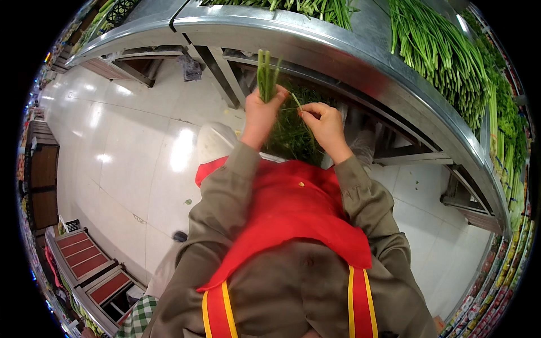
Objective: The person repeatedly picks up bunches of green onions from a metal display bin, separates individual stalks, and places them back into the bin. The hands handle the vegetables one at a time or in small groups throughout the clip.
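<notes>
A small bunch of green vegetable stalks (264, 74), pale cut ends upward, stands in the grip of my left hand (260, 118). My right hand (326, 126), just beside it, pinches a thin green strand (296, 101) between thumb and fingertips. Whether the strand is still joined to the bunch I cannot tell. Beneath both hands, between my knees, lies a heap of loose green trimmings (291, 137); its container is mostly hidden by my hands and red apron (296, 203).
A curved-looking metal counter (279, 23) runs ahead of me, with long green stalks (439, 63) piled on its right part and more greens (296, 5) at the top. Its legs and lower rails stand close by. Checkered cloth (141, 314) shows at lower left, near red-panelled stands (80, 253).
</notes>
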The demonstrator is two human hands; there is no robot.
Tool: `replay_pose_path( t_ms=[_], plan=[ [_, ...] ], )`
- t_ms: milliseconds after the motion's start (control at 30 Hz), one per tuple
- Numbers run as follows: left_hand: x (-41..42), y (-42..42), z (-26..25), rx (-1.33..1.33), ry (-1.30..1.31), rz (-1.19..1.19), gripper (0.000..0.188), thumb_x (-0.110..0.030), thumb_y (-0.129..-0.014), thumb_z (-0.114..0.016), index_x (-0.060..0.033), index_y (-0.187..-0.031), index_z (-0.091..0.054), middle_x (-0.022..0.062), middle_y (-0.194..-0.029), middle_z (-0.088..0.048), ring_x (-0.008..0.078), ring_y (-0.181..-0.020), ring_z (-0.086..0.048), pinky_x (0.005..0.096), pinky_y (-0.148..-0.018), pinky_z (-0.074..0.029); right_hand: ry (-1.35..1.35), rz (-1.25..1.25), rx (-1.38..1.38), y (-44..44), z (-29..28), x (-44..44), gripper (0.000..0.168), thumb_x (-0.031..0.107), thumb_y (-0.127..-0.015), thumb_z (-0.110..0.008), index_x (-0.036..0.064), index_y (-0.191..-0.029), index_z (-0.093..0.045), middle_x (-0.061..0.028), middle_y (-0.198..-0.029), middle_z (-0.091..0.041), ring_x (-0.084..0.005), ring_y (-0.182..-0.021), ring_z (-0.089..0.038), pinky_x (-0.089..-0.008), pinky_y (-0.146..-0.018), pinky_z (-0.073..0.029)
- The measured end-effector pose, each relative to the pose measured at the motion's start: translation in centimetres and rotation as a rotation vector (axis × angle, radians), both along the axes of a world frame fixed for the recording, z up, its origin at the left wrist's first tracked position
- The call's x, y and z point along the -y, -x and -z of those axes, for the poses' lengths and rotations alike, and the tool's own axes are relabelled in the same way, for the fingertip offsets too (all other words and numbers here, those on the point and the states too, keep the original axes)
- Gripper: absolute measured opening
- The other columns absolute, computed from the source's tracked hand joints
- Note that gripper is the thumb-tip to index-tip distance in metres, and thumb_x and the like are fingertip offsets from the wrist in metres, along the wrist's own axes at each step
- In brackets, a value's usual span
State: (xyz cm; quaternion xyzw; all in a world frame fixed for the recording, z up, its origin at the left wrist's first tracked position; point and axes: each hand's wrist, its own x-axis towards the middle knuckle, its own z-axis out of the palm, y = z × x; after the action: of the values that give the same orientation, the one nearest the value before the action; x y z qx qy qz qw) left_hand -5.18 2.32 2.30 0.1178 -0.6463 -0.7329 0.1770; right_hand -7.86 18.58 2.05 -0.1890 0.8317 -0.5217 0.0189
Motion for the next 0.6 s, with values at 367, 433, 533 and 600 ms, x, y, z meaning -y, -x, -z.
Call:
replay_pose_path(
  t_ms=[367, 433, 533, 600],
  plan=[
    [-0.8, -0.3, -0.1, 0.032, 0.015, 0.067, 0.009, -0.004, -0.078, -0.069, 0.0006, -0.086, -0.067, 0.0000, -0.075, -0.064, 0.0090, -0.072, -0.058, 0.0231, -0.070, -0.046, 0.099, 0.015, 0.127, 0.1, 0.4, -0.9, 0.014, 0.007, -0.080, -0.065, -0.002, -0.091, -0.067, -0.0017, -0.075, -0.065, -0.0049, -0.067, -0.056, -0.0207, -0.061, -0.044],
    [-1.6, -0.7, -0.9, 0.052, 0.074, 0.108, 0.009, -0.004, -0.078, -0.069, 0.0008, -0.085, -0.068, 0.0008, -0.077, -0.065, 0.0080, -0.072, -0.058, 0.0228, -0.069, -0.046, 0.062, 0.037, 0.102, -0.2, 0.1, -0.7, 0.016, 0.012, -0.077, -0.066, 0.000, -0.088, -0.068, -0.0095, -0.080, -0.066, -0.0175, -0.072, -0.062, -0.0277, -0.065, -0.047],
    [-1.6, -0.4, -0.4, 0.013, 0.169, 0.067, 0.005, -0.004, -0.078, -0.066, 0.0003, -0.080, -0.066, 0.0006, -0.075, -0.064, 0.0062, -0.070, -0.056, 0.0221, -0.066, -0.044, 0.020, 0.039, 0.036, -0.6, -0.3, -0.5, 0.017, 0.014, -0.076, -0.066, 0.001, -0.086, -0.068, -0.0137, -0.083, -0.066, -0.0252, -0.075, -0.065, -0.0320, -0.068, -0.049],
    [-1.5, -0.2, 0.1, -0.023, 0.255, 0.035, 0.007, -0.006, -0.077, -0.066, 0.0001, -0.080, -0.065, 0.0030, -0.073, -0.064, 0.0090, -0.069, -0.057, 0.0241, -0.064, -0.045, 0.009, 0.026, 0.016, -0.8, -0.4, -0.5, 0.017, 0.014, -0.076, -0.066, 0.001, -0.086, -0.068, -0.0139, -0.084, -0.066, -0.0262, -0.076, -0.065, -0.0326, -0.068, -0.049]
  ],
)
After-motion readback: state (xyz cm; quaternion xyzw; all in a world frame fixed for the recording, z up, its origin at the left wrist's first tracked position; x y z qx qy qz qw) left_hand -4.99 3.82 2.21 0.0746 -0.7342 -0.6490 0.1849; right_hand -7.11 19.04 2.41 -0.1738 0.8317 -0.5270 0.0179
